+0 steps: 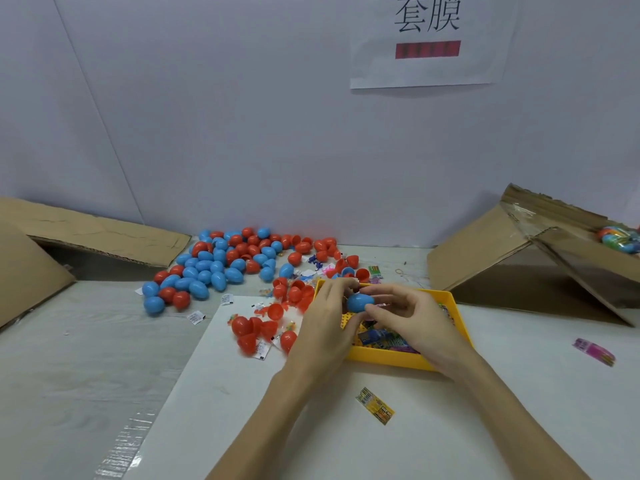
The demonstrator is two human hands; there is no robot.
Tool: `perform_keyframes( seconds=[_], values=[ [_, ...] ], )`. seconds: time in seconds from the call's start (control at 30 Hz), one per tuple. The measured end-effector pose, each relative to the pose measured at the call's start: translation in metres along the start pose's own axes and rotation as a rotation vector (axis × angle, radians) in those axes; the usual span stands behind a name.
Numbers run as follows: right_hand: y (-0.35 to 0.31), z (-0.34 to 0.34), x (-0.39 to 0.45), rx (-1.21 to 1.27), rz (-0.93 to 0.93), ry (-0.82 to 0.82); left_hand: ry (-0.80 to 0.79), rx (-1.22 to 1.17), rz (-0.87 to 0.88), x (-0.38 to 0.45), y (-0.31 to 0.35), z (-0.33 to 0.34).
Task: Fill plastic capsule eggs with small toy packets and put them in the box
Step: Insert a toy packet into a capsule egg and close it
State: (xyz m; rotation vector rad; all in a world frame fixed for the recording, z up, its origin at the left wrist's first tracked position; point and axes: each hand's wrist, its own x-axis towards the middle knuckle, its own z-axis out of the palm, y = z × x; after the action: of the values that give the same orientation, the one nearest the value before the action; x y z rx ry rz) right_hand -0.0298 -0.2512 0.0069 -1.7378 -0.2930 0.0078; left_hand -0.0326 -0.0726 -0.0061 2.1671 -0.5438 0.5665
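My left hand and my right hand meet above a yellow tray and both grip one blue capsule egg between their fingers. The tray holds small colourful toy packets. A heap of blue and red eggs lies at the back left of the table. Open red egg halves lie just left of my left hand. A cardboard box at the right holds several coloured eggs.
A yellow packet lies on the white sheet near me. A pink packet lies at the right. Small white packets are scattered by the red halves. Flattened cardboard leans at the back left. A paper sign hangs on the wall.
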Motion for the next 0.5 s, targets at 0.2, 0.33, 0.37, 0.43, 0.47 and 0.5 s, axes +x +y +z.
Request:
perform_keyframes(
  seconds=[0.2, 0.33, 0.37, 0.43, 0.47, 0.5],
  values=[
    [0.0031, -0.0010, -0.0017, 0.030, -0.032, 0.050, -0.018, -0.016, 0.091, -0.0031, 0.0067, -0.0005],
    [0.0042, 0.0010, 0.0005, -0.011, -0.007, 0.070, -0.006, -0.043, 0.080, -0.0053, 0.0058, -0.0027],
    [0.0038, 0.0022, 0.0008, -0.024, -0.004, 0.078, -0.001, -0.044, 0.070, -0.0057, 0.0049, -0.0036],
    [0.0032, 0.0032, 0.0010, -0.021, -0.016, 0.084, 0.014, -0.053, 0.052, -0.0058, 0.0025, -0.0053],
    [0.0029, 0.0029, 0.0006, -0.016, -0.031, 0.080, 0.020, -0.058, 0.046, -0.0057, 0.0012, -0.0059],
    [0.0023, 0.0026, 0.0000, -0.021, -0.051, 0.073, 0.023, -0.058, 0.042, -0.0056, 0.0004, -0.0064]
  ],
)
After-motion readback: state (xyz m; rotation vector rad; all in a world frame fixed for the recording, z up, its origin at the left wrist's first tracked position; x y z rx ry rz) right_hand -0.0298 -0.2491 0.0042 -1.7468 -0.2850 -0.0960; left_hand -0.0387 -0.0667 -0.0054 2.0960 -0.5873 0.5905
